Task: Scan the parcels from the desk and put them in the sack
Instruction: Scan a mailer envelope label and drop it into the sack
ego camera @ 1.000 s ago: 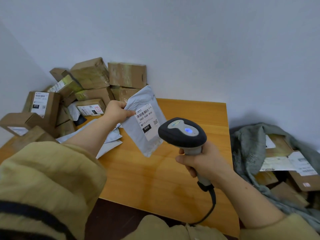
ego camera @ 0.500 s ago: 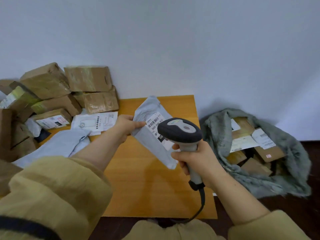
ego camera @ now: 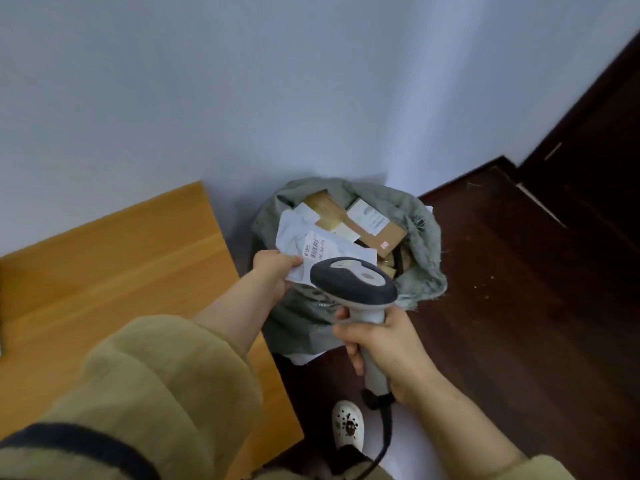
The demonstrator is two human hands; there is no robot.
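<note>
Both our hands are occupied. Our left hand [ego camera: 273, 271] pinches the near edge of a pale plastic mailer parcel [ego camera: 298, 237], thumb on top, and holds it over the open mouth of the grey-green sack [ego camera: 424, 244] with its label [ego camera: 313, 249] facing up. We cannot tell whether the parcel touches what lies below it.

Our right hand [ego camera: 384, 348] is wrapped firmly round the handle of the barcode scanner [ego camera: 353, 280], whose dark head overlaps the parcel's near edge in view.

The sack stands on the dark wooden floor [ego camera: 519, 306] against the wall [ego camera: 242, 98], just right of the desk [ego camera: 121, 265]. Cardboard boxes [ego camera: 389, 237] with white labels lie inside it, on the far side of the parcel.

The scanner's cable [ego camera: 386, 434] hangs from the handle beside a white clog [ego camera: 348, 424]. Our tan sleeve [ego camera: 145, 382] covers the desk's near part.
</note>
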